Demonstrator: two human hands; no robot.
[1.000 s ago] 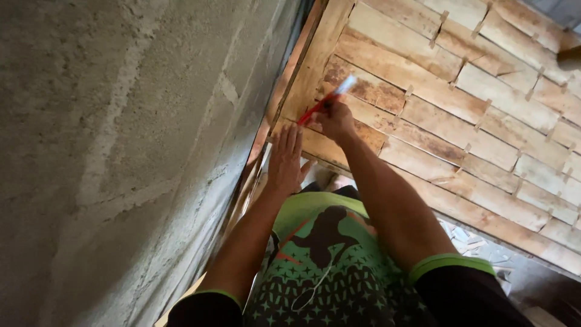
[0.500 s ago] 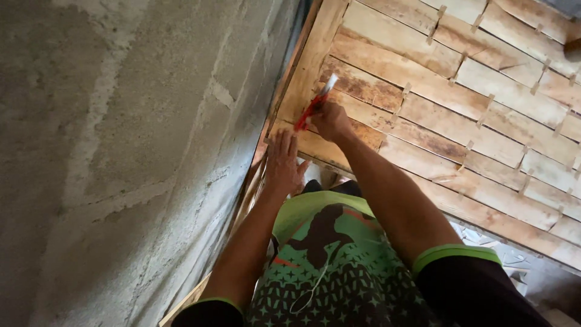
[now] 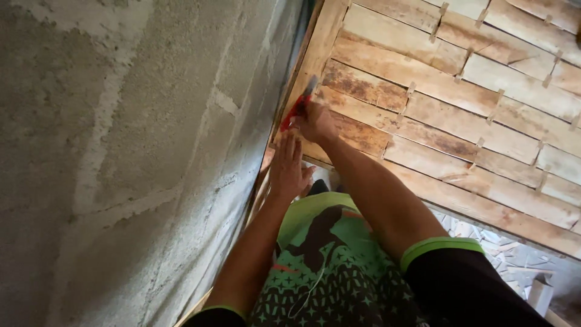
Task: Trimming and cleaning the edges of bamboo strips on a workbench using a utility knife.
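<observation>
My right hand grips a red-handled tool whose pale tip rests against the upright wooden post at the left edge of a slatted wood panel. Motion blurs the tool. Just below it, my left hand lies flat with fingers spread against the same post, where the wood meets a grey concrete wall. Both forearms reach up from black sleeves with green cuffs.
The panel is made of horizontal weathered planks with small wooden spacers between them. Rough rendered concrete fills the left half of the view. Below are my green patterned shirt and scraps of rubble and wood on the ground at lower right.
My right hand and the red tool have moved left and slightly down, from the planks onto the post. My left hand has stayed flat on the post's edge.
</observation>
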